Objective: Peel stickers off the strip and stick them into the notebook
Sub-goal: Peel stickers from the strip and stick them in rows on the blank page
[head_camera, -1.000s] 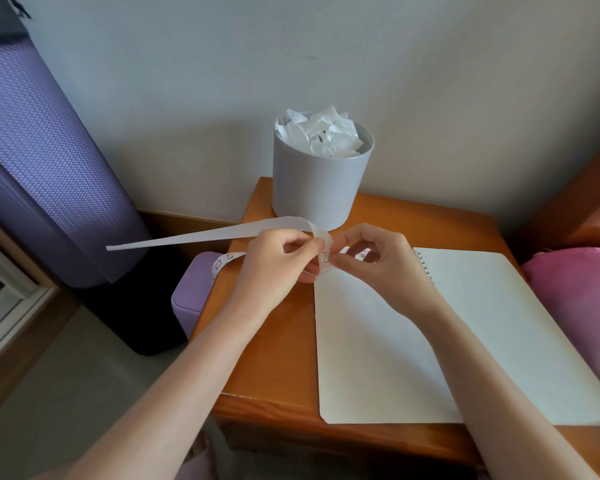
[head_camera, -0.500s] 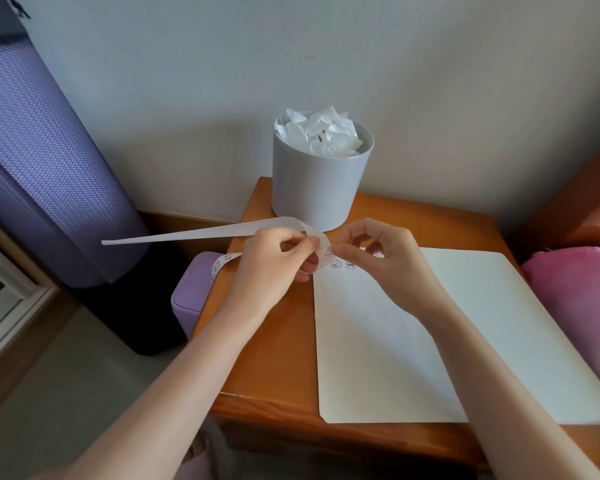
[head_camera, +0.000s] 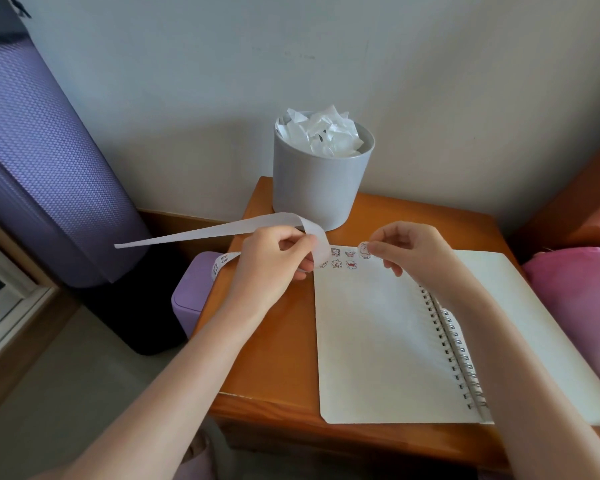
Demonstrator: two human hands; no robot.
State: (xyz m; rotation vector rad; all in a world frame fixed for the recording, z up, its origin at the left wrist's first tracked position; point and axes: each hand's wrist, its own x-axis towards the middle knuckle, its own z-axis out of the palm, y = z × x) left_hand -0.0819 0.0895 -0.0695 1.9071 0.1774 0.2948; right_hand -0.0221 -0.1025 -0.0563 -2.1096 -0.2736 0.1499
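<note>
Our left hand (head_camera: 271, 261) pinches the strip (head_camera: 222, 232) beside the open notebook (head_camera: 378, 341), our right hand (head_camera: 409, 254) pinches a peeled sticker (head_camera: 364, 250) over its top edge; next we must press it flat there

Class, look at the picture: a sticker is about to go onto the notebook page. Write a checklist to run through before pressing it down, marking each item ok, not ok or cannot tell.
1. Small peeled cartoon sticker pinched in the right hand: ok.
2. Long white paper strip gripped by the left hand, away from the landing spot: ok.
3. White spiral-bound notebook open flat on the orange wooden table: ok.
4. Bare page beside the row of stuck stickers: ok.
5. Sticky side of the sticker facing the page: cannot tell.
</note>
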